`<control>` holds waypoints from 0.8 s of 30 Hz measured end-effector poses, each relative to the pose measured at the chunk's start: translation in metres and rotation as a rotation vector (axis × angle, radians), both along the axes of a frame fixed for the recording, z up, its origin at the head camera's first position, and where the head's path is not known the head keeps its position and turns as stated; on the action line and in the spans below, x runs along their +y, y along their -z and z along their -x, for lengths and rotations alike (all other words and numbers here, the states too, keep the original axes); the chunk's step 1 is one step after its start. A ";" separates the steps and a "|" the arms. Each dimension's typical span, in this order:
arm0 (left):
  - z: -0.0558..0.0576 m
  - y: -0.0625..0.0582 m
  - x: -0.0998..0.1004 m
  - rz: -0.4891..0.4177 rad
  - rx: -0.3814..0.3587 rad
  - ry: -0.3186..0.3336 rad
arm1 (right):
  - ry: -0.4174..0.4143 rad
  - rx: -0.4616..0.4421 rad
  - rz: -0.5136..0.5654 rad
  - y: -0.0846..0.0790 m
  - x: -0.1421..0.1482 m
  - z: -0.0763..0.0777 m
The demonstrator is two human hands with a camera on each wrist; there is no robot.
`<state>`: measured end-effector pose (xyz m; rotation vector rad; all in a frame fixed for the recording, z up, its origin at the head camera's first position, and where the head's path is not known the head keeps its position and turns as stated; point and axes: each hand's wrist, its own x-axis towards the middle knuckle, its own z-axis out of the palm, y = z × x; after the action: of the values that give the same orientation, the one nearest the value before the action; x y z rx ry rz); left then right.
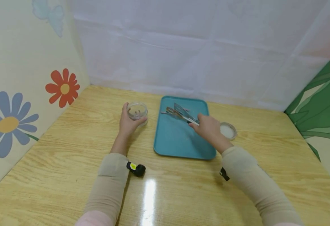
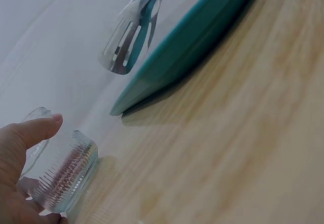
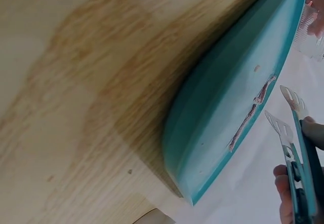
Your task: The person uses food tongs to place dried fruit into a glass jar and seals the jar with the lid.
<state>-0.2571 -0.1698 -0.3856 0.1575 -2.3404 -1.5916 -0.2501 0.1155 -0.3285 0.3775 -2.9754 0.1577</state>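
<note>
My left hand (image 1: pixel 127 125) grips a clear glass jar (image 1: pixel 137 115) that stands on the table left of the tray, thumb on one side and fingers round the other. Ribbed glass shows low on the jar (image 2: pixel 71 176) in the left wrist view, with reddish-brown bits at its bottom. In my right hand (image 1: pixel 208 127) are slotted metal tongs (image 1: pixel 182 115), pointing left above the blue-green tray (image 1: pixel 179 141). Their two slotted ends stand apart, with nothing visible between them. Thin reddish-brown strips (image 3: pixel 248 117) lie on the tray near the tongs.
A round, clear-rimmed lid or dish (image 1: pixel 228 131) lies on the wooden table (image 1: pixel 176 188) just right of the tray, beside my right wrist. Behind the table hangs a white cloth (image 1: pixel 182 56). Flower-patterned panels (image 1: pixel 12 119) stand at both sides.
</note>
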 end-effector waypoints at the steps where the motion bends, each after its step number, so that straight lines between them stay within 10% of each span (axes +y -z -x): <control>1: 0.000 0.000 0.000 -0.001 0.003 0.002 | 0.002 -0.001 -0.006 0.001 0.000 0.000; 24: -0.001 0.001 0.000 0.003 0.029 0.006 | -0.017 -0.093 -0.076 0.007 -0.001 0.000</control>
<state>-0.2563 -0.1696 -0.3862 0.1258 -2.3240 -1.5824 -0.2505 0.1142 -0.3353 0.4157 -3.0778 0.0653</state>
